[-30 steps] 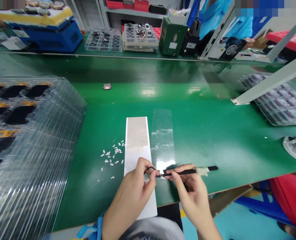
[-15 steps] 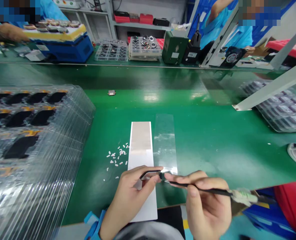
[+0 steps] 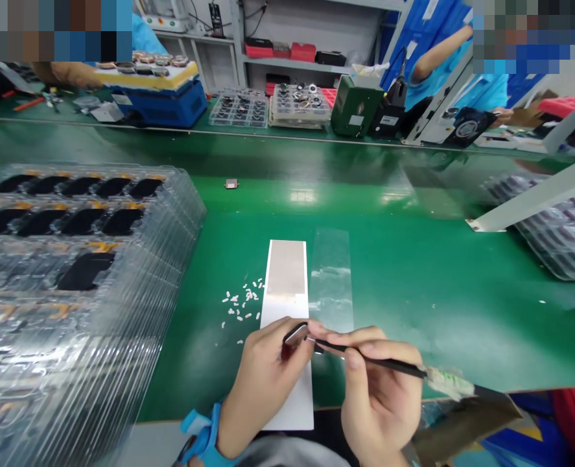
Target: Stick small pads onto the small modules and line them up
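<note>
Pinching a small metal part (image 3: 295, 335) in the left hand (image 3: 262, 383).

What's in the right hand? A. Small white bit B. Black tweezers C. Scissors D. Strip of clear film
B. The right hand grips the black tweezers, their tips at the small part held in the left hand.
</note>
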Motion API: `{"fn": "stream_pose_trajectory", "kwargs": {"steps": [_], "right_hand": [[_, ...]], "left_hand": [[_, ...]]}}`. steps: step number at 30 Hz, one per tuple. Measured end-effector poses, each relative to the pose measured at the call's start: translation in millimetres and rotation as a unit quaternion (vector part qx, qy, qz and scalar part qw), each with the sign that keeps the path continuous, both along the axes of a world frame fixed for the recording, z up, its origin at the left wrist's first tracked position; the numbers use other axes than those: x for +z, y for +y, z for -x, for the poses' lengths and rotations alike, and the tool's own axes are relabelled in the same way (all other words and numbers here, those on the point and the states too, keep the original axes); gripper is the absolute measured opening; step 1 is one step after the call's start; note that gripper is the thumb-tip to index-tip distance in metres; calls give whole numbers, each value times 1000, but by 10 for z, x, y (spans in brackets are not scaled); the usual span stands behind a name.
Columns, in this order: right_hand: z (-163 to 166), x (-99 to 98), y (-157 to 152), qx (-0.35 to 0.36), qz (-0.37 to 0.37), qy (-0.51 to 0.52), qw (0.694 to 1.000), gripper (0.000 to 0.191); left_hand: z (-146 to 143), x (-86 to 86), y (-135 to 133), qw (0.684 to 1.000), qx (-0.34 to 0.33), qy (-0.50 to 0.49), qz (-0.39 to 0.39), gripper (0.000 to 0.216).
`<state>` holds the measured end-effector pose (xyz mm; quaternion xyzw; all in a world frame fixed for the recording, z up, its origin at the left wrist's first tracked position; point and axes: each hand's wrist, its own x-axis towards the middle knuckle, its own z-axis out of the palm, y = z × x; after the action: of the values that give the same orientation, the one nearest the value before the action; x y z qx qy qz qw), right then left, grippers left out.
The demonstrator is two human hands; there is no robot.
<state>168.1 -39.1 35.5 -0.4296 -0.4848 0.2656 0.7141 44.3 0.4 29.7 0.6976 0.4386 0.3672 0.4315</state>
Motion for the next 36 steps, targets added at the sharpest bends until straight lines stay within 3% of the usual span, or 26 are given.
{"fn": "stream_pose_trajectory", "kwargs": {"steps": [10,21,36], "right_hand": [[40,-64,28,-11,-6,17,1000,22],[54,-159,53,-5,-15,7,1000,24],[48,-188,58,-8,-27,5,1000,27]], "left_hand": [[36,-122,-9,997,-71,6,5,47],[17,-106,-22,997,-61,32,16,57],[50,-88,-41,998,-59,10,18,52]]}}
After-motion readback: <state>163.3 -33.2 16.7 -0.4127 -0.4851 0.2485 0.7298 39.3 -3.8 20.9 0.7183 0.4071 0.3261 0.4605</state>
